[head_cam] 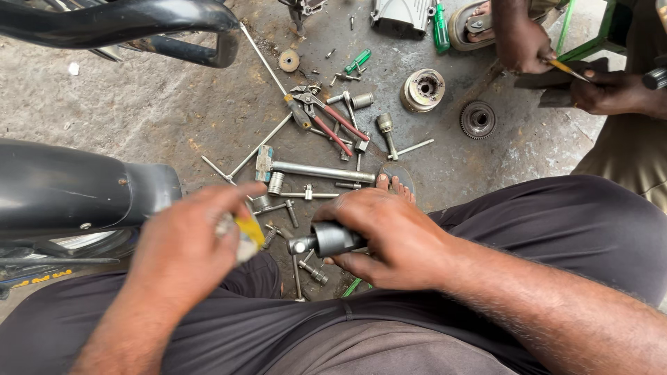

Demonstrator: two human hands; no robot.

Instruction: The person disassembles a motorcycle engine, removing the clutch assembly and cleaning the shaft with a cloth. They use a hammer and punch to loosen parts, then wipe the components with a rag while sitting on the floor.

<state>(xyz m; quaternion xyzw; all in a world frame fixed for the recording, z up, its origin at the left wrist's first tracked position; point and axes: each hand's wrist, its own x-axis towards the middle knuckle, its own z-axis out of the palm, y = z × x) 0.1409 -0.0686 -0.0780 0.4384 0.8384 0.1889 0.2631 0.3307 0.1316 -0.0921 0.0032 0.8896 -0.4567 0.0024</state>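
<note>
While the right hand (392,239) grips a dark metal cylinder (332,239), the left hand (184,250) pinches a yellow-tipped object (246,232).

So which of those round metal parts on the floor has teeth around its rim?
The dark toothed gear wheel, lying farthest right. The paler, smooth-rimmed metal hub sits left of it, and the small flat disc farther left is plain.

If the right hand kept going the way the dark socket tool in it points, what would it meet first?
The right hand aims its dark socket tool leftward at the left hand, which holds a small yellow piece. That piece would likely come first, though depth is hard to judge.
</note>
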